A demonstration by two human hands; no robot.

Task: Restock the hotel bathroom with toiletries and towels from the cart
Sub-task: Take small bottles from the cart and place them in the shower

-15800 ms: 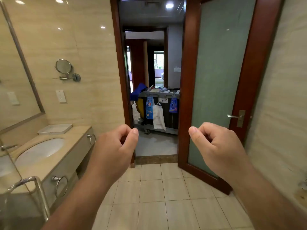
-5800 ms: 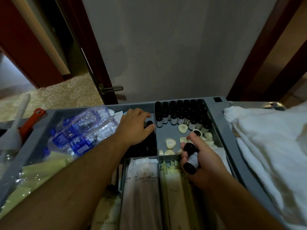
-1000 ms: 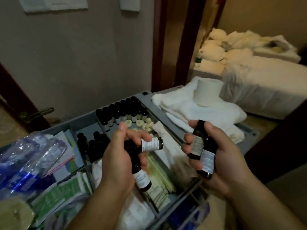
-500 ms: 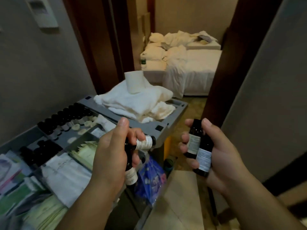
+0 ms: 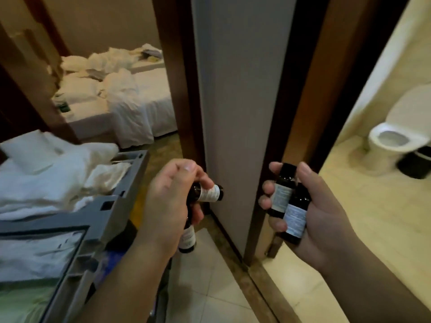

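Note:
My left hand (image 5: 168,206) grips two small dark toiletry bottles with white labels: one (image 5: 207,192) pokes out sideways past the fingers, the other (image 5: 187,238) hangs below the palm. My right hand (image 5: 310,217) holds two more dark labelled bottles (image 5: 288,206) side by side against the palm, thumb over the top one. The grey cart (image 5: 121,206) is at the left, with white towels (image 5: 46,176) piled on its top.
A grey wall end (image 5: 238,101) with dark wooden frames stands straight ahead. To the right the bathroom opens, with beige floor tiles (image 5: 363,217), a white toilet (image 5: 394,134) and a black bin (image 5: 417,164). A bed with white linen (image 5: 121,96) lies beyond the left doorway.
The view has swung right, away from the cart tray toward the bathroom doorway. The toilet has come into sight. Both hands keep hold of their bottles.

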